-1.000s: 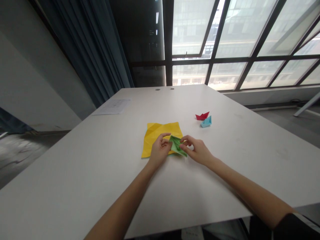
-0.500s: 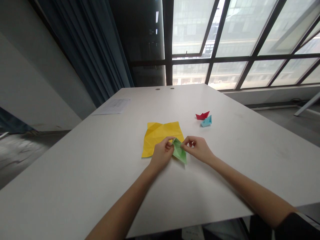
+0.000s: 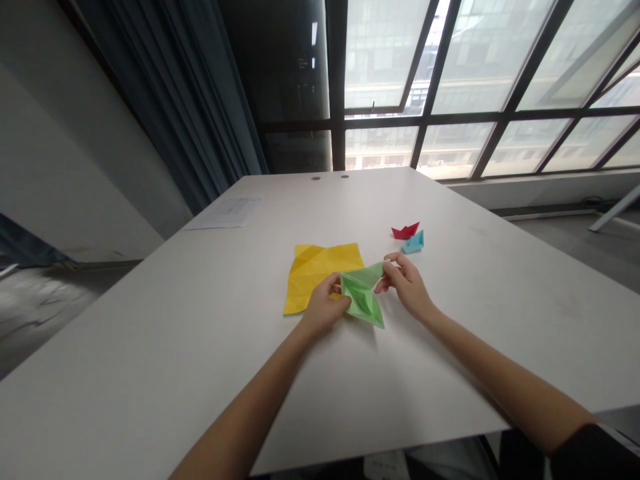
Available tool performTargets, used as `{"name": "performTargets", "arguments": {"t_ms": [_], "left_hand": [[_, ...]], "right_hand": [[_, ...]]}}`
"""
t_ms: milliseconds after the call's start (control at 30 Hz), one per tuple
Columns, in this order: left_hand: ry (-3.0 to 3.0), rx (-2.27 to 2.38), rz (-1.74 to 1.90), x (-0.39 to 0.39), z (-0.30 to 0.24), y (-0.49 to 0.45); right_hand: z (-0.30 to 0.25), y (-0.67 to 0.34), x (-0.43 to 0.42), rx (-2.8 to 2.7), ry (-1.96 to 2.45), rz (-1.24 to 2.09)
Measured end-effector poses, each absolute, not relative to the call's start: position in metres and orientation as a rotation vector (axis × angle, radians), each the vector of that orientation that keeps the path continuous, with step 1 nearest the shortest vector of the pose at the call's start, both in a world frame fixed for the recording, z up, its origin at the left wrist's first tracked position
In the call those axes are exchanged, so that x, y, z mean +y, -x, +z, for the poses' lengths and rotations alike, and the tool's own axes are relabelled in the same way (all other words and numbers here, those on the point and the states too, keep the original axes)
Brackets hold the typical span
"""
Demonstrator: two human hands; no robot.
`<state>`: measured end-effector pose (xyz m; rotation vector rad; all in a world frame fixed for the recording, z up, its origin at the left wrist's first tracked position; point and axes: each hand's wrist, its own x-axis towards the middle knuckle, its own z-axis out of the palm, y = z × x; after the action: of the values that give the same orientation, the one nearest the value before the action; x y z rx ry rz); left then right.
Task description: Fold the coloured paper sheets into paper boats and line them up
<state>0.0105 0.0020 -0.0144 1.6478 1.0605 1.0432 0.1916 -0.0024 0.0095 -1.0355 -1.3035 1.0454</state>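
Observation:
A folded piece of light green paper (image 3: 361, 299) is held up between my two hands, partly opened out, with its lower point towards me. My left hand (image 3: 326, 301) pinches its left side, thumb in front. At the upper right, the fingertips of my right hand (image 3: 406, 283) grip a corner that is drawn out to the side. Behind my left hand lies a creased sheet of yellow paper (image 3: 315, 267) on the table, partly covered by the hand and the green paper.
Beyond my right hand, a red paper boat (image 3: 405, 231) and a light blue paper boat (image 3: 413, 243) sit close together on the white table (image 3: 200, 347). A printed sheet (image 3: 227, 212) lies near the table's left edge. Windows and a dark curtain (image 3: 185, 100) stand behind.
My right hand has moved right and slightly up, pulling a corner of the green paper outward. The paper has spread wider, showing its inner folds. My left hand has barely shifted.

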Motion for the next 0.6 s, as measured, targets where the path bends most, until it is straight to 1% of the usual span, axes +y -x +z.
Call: {"name": "performTargets", "arguments": {"t_ms": [167, 300, 400, 500, 600], "left_hand": [[-1.593, 1.001, 1.091, -0.005, -0.002, -0.009], [-1.696, 1.140, 1.016, -0.005, -0.005, -0.008], [-1.748, 1.235, 1.067, -0.003, -0.009, -0.008], [-1.729, 1.322, 1.178, -0.001, -0.009, -0.006], [-1.720, 1.381, 1.241, 0.000, -0.007, -0.005]], "right_hand": [[0.008, -0.188, -0.009, -1.511, 1.048, 0.970], [0.010, -0.185, -0.014, -1.574, 1.059, 0.927], [0.012, -0.184, -0.016, -1.537, 1.085, 0.910], [0.014, -0.185, -0.017, -1.650, 1.101, 0.806], [0.013, -0.185, -0.018, -1.934, 1.099, 0.634]]}}
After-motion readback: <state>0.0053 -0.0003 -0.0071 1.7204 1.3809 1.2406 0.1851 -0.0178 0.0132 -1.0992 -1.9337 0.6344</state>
